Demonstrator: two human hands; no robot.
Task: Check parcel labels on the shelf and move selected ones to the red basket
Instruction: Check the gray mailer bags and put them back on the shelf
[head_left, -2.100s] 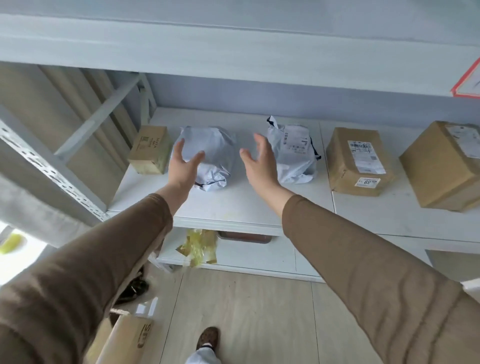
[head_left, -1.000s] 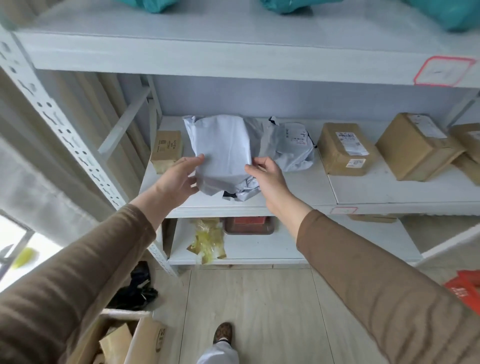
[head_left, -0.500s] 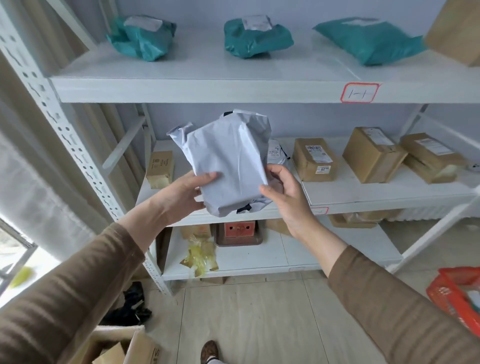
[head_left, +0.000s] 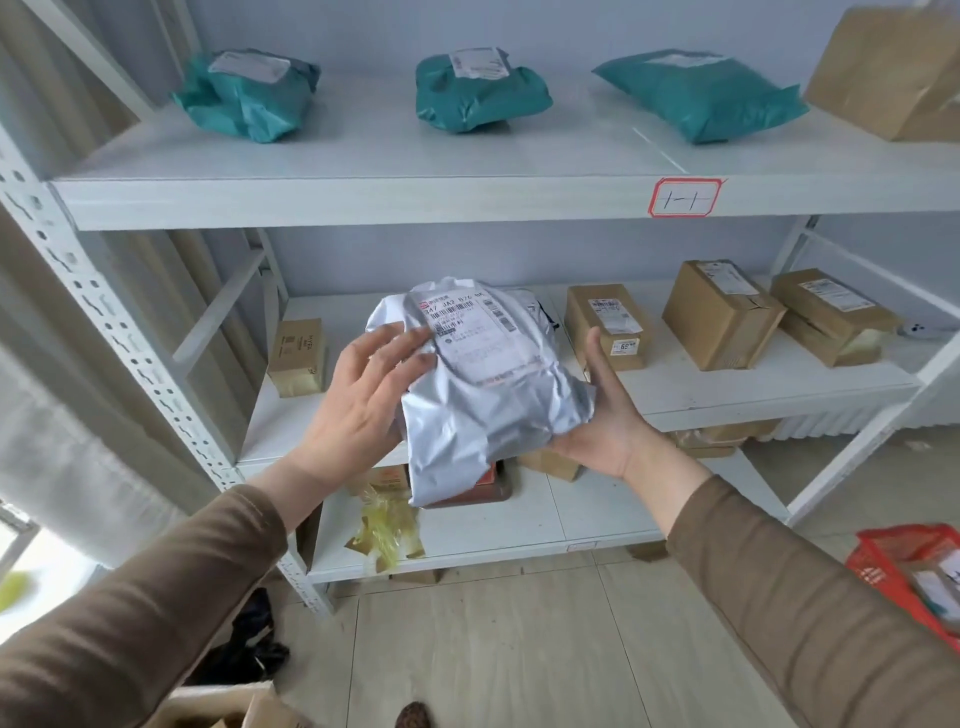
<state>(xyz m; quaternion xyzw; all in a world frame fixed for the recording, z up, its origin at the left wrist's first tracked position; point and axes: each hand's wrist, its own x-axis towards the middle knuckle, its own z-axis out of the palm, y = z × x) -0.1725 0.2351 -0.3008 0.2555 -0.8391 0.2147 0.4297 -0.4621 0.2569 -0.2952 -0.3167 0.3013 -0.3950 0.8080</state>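
White shelf (head_left: 363, 202), three tiers in view. Top tier: three teal bags (head_left: 480, 91) in a row, brown box (head_left: 891, 73) at 1 o'clock. Tag (head_left: 684, 196) with red border on top tier's front edge. Middle tier: three boxes (head_left: 719, 314) at 3 o'clock of the held parcel, small box (head_left: 297, 357) at 9 o'clock. Red basket (head_left: 914, 577) on floor at 4 o'clock, partly cut by frame edge, parcels inside. Grey parcel (head_left: 483, 395) held in front of middle tier, off the shelf, label (head_left: 470, 332) facing camera. Left hand (head_left: 363, 400) grips parcel's left side, fingers over its top face touching label edge. Right hand (head_left: 605, 415) cups parcel from below at right, thumb up along its edge.
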